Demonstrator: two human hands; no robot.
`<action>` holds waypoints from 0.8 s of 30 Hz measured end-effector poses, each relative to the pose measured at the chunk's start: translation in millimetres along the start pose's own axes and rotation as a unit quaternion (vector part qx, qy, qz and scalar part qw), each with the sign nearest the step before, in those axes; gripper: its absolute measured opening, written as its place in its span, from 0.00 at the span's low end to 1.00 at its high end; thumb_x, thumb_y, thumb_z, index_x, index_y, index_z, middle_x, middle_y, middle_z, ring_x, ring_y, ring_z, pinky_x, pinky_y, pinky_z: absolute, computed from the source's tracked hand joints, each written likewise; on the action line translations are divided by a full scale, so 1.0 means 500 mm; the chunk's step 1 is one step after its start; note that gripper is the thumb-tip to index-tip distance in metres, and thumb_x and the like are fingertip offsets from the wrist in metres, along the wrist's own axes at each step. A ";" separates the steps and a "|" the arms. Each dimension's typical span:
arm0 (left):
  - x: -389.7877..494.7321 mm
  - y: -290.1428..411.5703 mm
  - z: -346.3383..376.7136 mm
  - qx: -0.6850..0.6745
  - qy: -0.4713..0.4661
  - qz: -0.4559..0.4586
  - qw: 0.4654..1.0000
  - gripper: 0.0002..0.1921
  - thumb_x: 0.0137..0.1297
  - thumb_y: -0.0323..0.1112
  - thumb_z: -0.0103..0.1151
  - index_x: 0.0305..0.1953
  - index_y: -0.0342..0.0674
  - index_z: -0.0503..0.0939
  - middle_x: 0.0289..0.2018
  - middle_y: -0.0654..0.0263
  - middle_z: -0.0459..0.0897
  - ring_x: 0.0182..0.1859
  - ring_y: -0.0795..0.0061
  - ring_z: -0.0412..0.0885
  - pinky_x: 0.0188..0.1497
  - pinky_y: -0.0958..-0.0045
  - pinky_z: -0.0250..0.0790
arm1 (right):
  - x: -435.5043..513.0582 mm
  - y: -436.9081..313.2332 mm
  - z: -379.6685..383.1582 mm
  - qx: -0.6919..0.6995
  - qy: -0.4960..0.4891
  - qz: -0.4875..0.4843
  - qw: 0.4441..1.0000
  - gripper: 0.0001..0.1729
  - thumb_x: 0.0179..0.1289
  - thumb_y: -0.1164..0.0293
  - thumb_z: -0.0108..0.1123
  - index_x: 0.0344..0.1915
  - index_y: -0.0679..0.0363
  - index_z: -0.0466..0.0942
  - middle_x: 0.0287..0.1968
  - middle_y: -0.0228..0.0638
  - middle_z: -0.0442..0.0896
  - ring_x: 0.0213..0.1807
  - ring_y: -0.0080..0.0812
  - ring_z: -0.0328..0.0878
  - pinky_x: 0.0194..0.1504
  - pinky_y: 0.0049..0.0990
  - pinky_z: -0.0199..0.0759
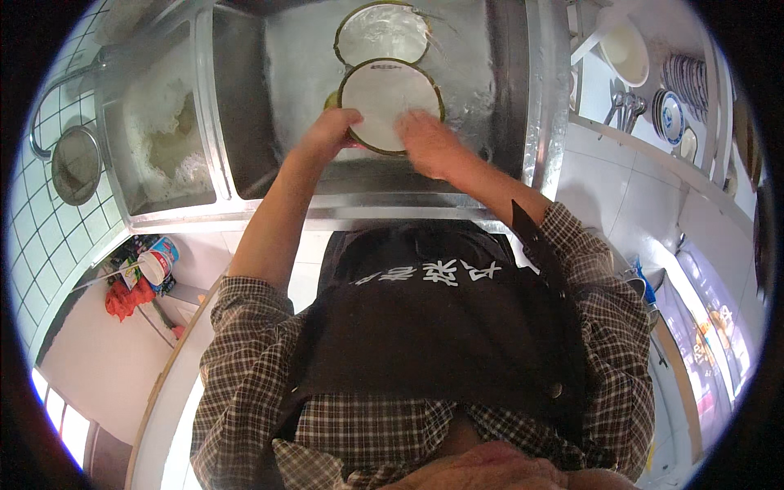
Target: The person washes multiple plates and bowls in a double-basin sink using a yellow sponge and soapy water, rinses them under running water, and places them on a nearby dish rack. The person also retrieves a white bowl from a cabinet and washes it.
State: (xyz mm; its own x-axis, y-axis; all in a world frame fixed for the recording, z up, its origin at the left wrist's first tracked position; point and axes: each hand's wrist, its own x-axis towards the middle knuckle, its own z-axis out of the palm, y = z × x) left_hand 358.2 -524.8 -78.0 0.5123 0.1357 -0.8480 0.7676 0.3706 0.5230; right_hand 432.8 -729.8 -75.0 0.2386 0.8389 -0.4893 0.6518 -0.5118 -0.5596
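A round white dish with a dark green rim (pixel 383 92) is held over the right basin of a steel sink. My left hand (pixel 334 131) grips its left edge, the thumb on the upper face and the fingers beneath. My right hand (pixel 429 141), slightly blurred, lies over the dish's lower right part; whether it grips anything is unclear. Just beyond is a second dark-rimmed round dish (pixel 383 30), wet and shiny, in the basin's water. Something yellow-green shows partly behind the held dish's left edge.
The left basin (pixel 162 141) holds cloudy, foamy water. A round metal strainer (pixel 76 165) hangs by the tiled wall at left. On a shelf at right are stacked plates (pixel 685 79), blue-rimmed bowls (pixel 670 116), several metal spoons (pixel 626 110) and a large pale bowl (pixel 625 52).
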 end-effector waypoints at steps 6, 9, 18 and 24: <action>0.011 0.014 -0.019 0.064 -0.064 -0.045 0.995 0.21 0.68 0.37 0.52 0.57 0.27 0.72 0.46 0.53 0.83 0.42 0.61 0.85 0.43 0.66 0.82 | 0.005 -0.011 -0.011 -0.046 0.166 -0.079 0.982 0.27 0.57 0.75 0.59 0.60 0.59 0.71 0.57 0.51 0.75 0.62 0.54 0.72 0.61 0.45 0.69; 0.017 0.025 -0.019 0.084 -0.087 -0.062 0.991 0.24 0.71 0.43 0.52 0.58 0.28 0.72 0.50 0.54 0.81 0.46 0.62 0.84 0.48 0.64 0.79 | -0.020 0.018 -0.020 -0.023 0.015 -0.092 0.995 0.15 0.58 0.71 0.61 0.47 0.61 0.79 0.48 0.50 0.80 0.55 0.54 0.77 0.53 0.44 0.74; 0.094 0.003 0.129 -0.189 -0.064 0.097 0.975 0.40 0.74 0.68 0.41 0.70 0.39 0.65 0.62 0.54 0.75 0.60 0.59 0.75 0.66 0.58 0.65 | -0.007 -0.005 -0.059 0.181 0.227 0.018 0.957 0.22 0.63 0.53 0.61 0.31 0.64 0.80 0.31 0.53 0.82 0.35 0.59 0.81 0.40 0.51 0.73; 0.107 0.033 0.139 -0.182 -0.147 -0.146 0.961 0.41 0.70 0.74 0.37 0.65 0.44 0.71 0.60 0.58 0.78 0.59 0.56 0.78 0.63 0.53 0.69 | -0.051 0.021 -0.083 0.337 0.228 0.077 0.910 0.24 0.63 0.51 0.62 0.33 0.65 0.81 0.34 0.56 0.83 0.36 0.59 0.81 0.40 0.49 0.74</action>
State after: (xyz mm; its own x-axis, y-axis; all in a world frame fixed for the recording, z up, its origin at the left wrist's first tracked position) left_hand 424.9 -575.3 -108.9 0.4237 -0.2686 -0.8650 0.7372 0.6572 0.1571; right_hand 463.4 -749.2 -40.7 0.6633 0.6592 -0.3543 0.0330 -0.4988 -0.8661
